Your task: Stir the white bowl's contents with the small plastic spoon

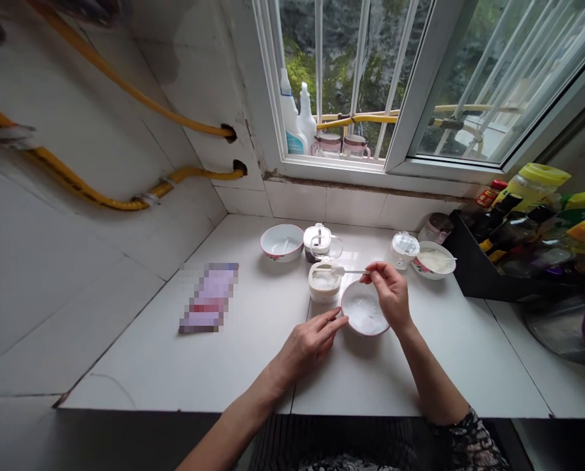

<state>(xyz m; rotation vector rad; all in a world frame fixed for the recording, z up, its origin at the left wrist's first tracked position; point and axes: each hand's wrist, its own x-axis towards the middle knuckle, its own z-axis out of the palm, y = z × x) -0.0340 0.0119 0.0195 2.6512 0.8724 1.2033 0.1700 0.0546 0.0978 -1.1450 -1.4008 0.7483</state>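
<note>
My right hand [391, 296] pinches the thin handle of a small white spoon [348, 271]. The spoon's head, with white stuff on it, is at the opening of a square white seasoning jar [324, 292], which holds a white powder or grains. Just right of the jar stands a white bowl [365, 317] with a reddish rim and some white contents at its bottom. The fingers of my left hand [314, 341] are closed at this bowl's left rim; the thumb is mostly hidden.
Behind are another bowl [282, 244], a lidded jar with dark contents [317, 241] and a white lidded jar [404, 248]. A bowl of white powder [434, 260] sits beside a black bottle rack [473, 271]. A blurred purple packet [211, 297] lies left on the white counter [253, 347].
</note>
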